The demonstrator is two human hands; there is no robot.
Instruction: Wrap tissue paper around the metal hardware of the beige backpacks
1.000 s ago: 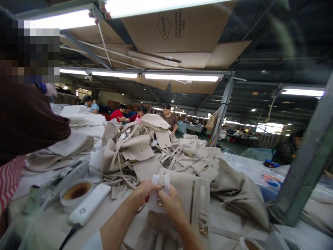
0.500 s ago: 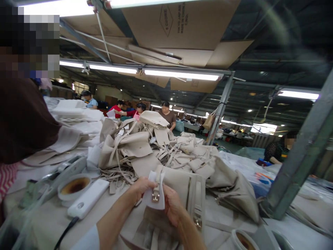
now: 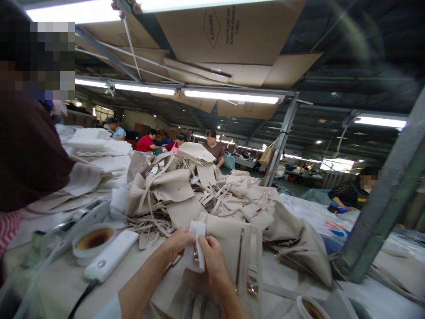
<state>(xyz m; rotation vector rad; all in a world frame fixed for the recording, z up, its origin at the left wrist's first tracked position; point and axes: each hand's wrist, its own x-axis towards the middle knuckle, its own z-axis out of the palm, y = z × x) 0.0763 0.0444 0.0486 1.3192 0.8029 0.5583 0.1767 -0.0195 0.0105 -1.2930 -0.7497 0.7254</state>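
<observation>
A piece of white padding point(image 3: 194, 261) is folded around a strap with a gold buckle, over a beige bag point(image 3: 224, 228). Pinching the padding's left side is my left hand point(image 3: 179, 243), closed. My right hand point(image 3: 211, 254) is closed on its right edge, thumb and finger near the top. The buckle shows only partly between the folds. Another gold buckle point(image 3: 252, 287) lies on the bag's right side.
Beige bags and straps point(image 3: 172, 186) are heaped behind my hands. At the left are a bowl of brown liquid point(image 3: 94, 238), a white device point(image 3: 113, 254) and a person in brown. A metal post point(image 3: 381, 195) stands right.
The right side of the padding has been folded inward over the buckle, and my right hand has risen and moved slightly left. People in the background have shifted.
</observation>
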